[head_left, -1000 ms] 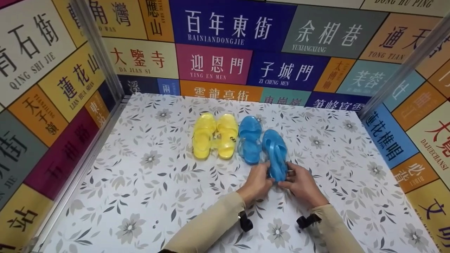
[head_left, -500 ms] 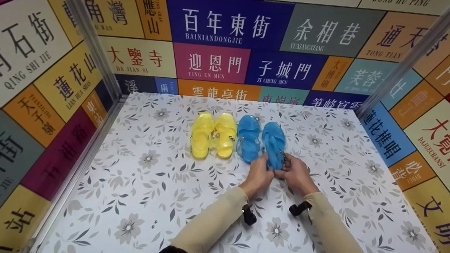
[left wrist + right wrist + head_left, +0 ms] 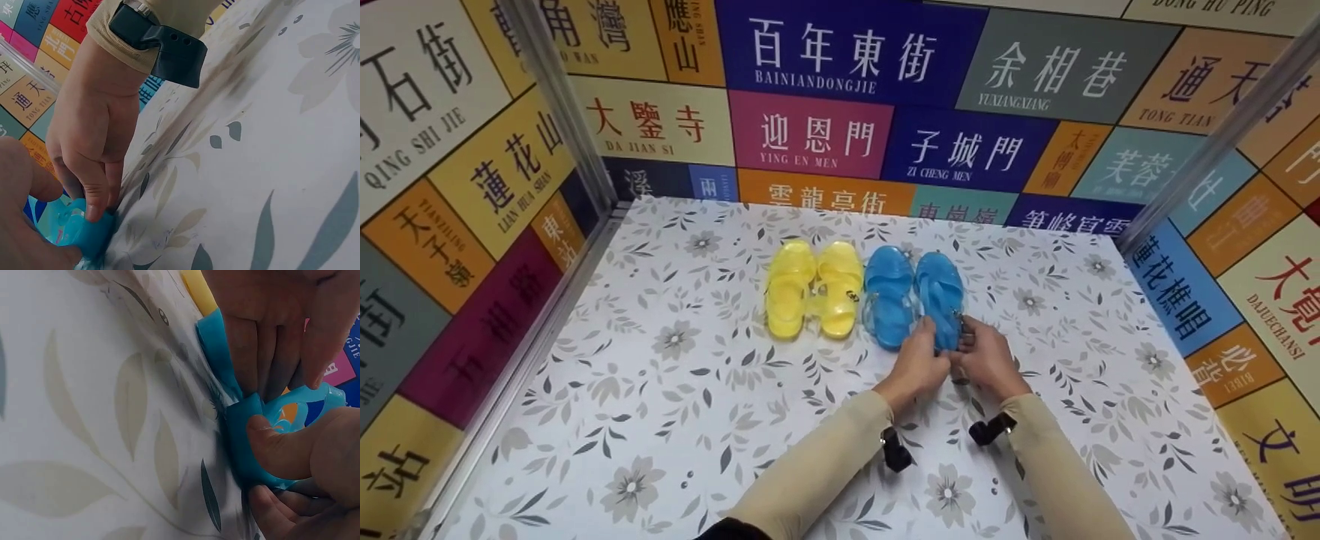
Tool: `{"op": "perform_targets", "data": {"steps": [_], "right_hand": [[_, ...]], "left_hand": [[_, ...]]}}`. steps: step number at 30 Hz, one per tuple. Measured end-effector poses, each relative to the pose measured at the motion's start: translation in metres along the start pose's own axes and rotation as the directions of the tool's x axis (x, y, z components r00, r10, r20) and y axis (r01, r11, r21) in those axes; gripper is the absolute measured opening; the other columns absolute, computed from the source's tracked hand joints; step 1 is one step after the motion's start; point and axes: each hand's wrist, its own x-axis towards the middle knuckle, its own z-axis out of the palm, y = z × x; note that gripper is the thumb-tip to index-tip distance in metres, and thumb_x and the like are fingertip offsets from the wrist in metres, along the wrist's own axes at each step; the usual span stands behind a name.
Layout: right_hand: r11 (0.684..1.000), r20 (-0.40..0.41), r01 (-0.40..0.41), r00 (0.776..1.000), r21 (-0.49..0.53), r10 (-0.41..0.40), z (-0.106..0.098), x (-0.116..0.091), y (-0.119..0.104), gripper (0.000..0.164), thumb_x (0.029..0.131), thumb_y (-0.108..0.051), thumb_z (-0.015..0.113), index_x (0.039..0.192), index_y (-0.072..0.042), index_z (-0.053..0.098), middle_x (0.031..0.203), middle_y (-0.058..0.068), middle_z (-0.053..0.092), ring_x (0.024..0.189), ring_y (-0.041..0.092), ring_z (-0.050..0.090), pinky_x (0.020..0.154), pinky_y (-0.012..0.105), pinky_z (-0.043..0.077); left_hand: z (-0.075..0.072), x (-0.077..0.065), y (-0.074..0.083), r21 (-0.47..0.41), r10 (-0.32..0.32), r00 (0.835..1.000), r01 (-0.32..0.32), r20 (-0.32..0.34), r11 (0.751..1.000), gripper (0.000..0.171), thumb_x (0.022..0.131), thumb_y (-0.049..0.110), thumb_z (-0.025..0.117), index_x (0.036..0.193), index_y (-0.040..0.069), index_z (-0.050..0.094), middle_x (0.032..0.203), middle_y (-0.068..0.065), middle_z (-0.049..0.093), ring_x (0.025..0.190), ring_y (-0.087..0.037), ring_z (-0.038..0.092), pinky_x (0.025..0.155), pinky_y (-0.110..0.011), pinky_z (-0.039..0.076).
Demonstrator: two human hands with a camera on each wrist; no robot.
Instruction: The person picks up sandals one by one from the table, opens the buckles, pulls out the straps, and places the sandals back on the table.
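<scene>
Two blue sandals lie on the white floral surface, toes toward the back wall. My left hand (image 3: 919, 366) and right hand (image 3: 988, 358) both hold the heel end of the right-hand blue sandal (image 3: 939, 276), one at each side. The right wrist view shows my right thumb on top of its heel (image 3: 242, 433), with fingers low along the outer side. There, my left fingers reach down between it and the other blue sandal (image 3: 214, 343). The left-hand blue sandal (image 3: 889, 304) stands close beside it, nearly level with it.
A pair of yellow sandals, the left one (image 3: 789, 292) and the right one (image 3: 840, 289), stands just left of the blue pair. Printed sign panels (image 3: 847, 60) wall the back and both sides. Metal posts (image 3: 566, 105) mark the corners.
Both hands have moved the right-hand blue sandal away from the person and slightly left, up alongside its mate. The other sandals have stayed in place.
</scene>
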Motion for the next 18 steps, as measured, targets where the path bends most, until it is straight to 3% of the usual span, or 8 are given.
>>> {"op": "perform_targets", "data": {"steps": [7, 14, 18], "right_hand": [[0.998, -0.033, 0.065, 0.997, -0.025, -0.066, -0.001, 0.003, 0.001, 0.081, 0.085, -0.001, 0.081, 0.153, 0.013, 0.040, 0.134, 0.037, 0.062, 0.119, 0.046, 0.067, 0.104, 0.054, 0.053], [0.997, -0.033, 0.074, 0.997, -0.022, -0.074, -0.001, 0.002, 0.003, 0.081, 0.085, -0.002, 0.081, 0.154, 0.011, 0.040, 0.134, 0.035, 0.063, 0.118, 0.045, 0.067, 0.104, 0.054, 0.054], [0.996, -0.029, 0.080, 0.996, -0.027, -0.081, -0.004, -0.002, 0.007, 0.080, 0.088, -0.008, 0.081, 0.155, 0.009, 0.040, 0.140, 0.032, 0.061, 0.121, 0.045, 0.066, 0.106, 0.054, 0.052]], "left_hand": [[0.001, 0.004, -0.003, 0.006, 0.005, 1.000, -0.005, 0.023, 1.000, 0.084, 0.098, 0.017, 0.071, 0.160, -0.012, 0.022, 0.170, -0.027, 0.023, 0.157, -0.033, 0.025, 0.128, -0.035, 0.025], [-0.003, -0.001, -0.001, 0.015, -0.010, 0.999, 0.009, 0.033, 1.000, 0.084, 0.100, 0.019, 0.070, 0.161, -0.012, 0.021, 0.170, -0.027, 0.021, 0.158, -0.033, 0.022, 0.128, -0.035, 0.022], [-0.006, -0.008, -0.002, 0.039, 0.038, 0.999, -0.039, 0.016, 0.998, 0.080, 0.098, 0.011, 0.068, 0.159, -0.014, 0.024, 0.166, -0.028, 0.031, 0.155, -0.032, 0.032, 0.126, -0.035, 0.028]]}}
